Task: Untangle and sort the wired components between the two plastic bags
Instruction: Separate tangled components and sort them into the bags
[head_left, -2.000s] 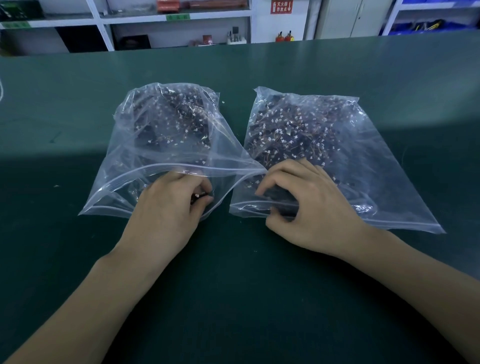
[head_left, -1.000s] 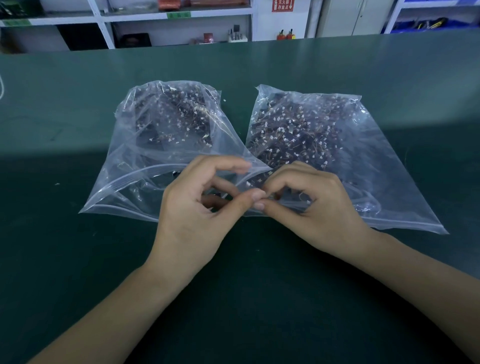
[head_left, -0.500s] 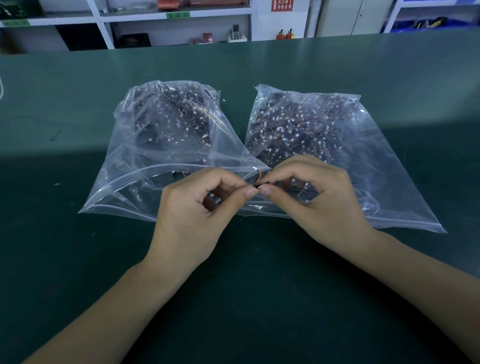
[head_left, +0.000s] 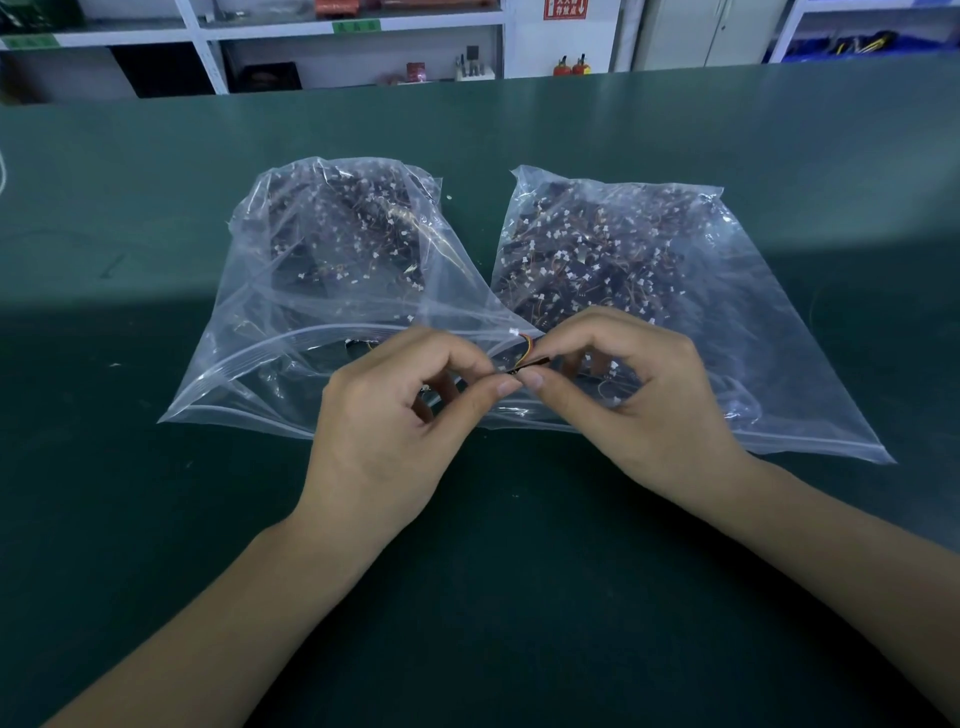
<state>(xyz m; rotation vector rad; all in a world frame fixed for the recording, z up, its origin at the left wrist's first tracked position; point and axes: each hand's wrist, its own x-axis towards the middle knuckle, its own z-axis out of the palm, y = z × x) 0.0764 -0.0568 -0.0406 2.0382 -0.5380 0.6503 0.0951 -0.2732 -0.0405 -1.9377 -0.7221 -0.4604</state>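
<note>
Two clear zip bags lie side by side on the green table, the left bag (head_left: 291, 332) and the right bag (head_left: 753, 322). Both hold dark wired components with small white connectors. Between the bag mouths I hold one wired component (head_left: 525, 356), a small dark part with short red and yellow wires and a white connector. My left hand (head_left: 384, 431) pinches its left end between thumb and forefinger. My right hand (head_left: 639, 395) pinches its right end the same way. The thumb tips nearly touch.
The green table (head_left: 156, 519) stretches around the bags. White shelves (head_left: 208, 47) with boxes and small items stand behind the table's far edge, and a cabinet (head_left: 706, 31) stands at the back right.
Two seconds ago each hand was at its own bag's mouth. The hands then met in the middle and now pinch one component, whose wires and connector show more than before.
</note>
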